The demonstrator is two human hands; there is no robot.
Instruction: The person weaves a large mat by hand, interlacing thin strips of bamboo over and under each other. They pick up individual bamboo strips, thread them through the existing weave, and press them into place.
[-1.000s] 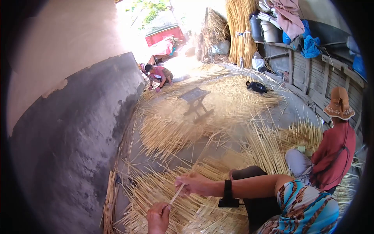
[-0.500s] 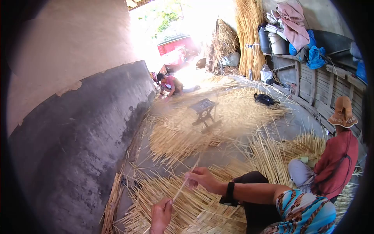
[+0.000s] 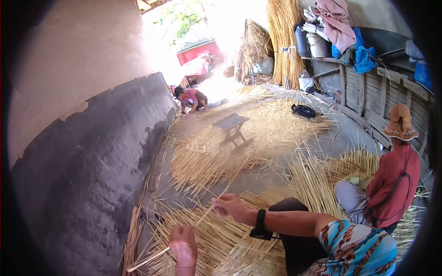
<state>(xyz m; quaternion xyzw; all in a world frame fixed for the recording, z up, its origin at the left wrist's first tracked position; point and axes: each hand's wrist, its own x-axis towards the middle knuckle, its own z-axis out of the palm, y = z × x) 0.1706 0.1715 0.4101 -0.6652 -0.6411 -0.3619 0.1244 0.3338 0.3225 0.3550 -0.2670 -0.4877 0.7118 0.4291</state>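
A thin pale strip (image 3: 204, 216) slants between my two hands, running up past the right one, and its thick lower end shows at the lower left. My left hand (image 3: 183, 243) is closed round it near the bottom of the view. Higher and to the right, my right hand (image 3: 229, 205) pinches the same strip with thumb and fingers; a black band is on that wrist. Beneath both hands lies a woven mat of flat straw-coloured strips (image 3: 244, 257), with loose strip ends sticking out at its left side.
A person in red with a brown hat (image 3: 399, 179) sits at the right. Another person (image 3: 189, 99) crouches at the back left. A small stool (image 3: 231, 125) stands on a second mat (image 3: 198, 161). A dark-based wall (image 3: 92, 170) runs along the left.
My left hand has turned and moved slightly left, and the strip's thick lower end now shows beyond it. My right hand has shifted a little left and up. The whole view has shifted slightly.
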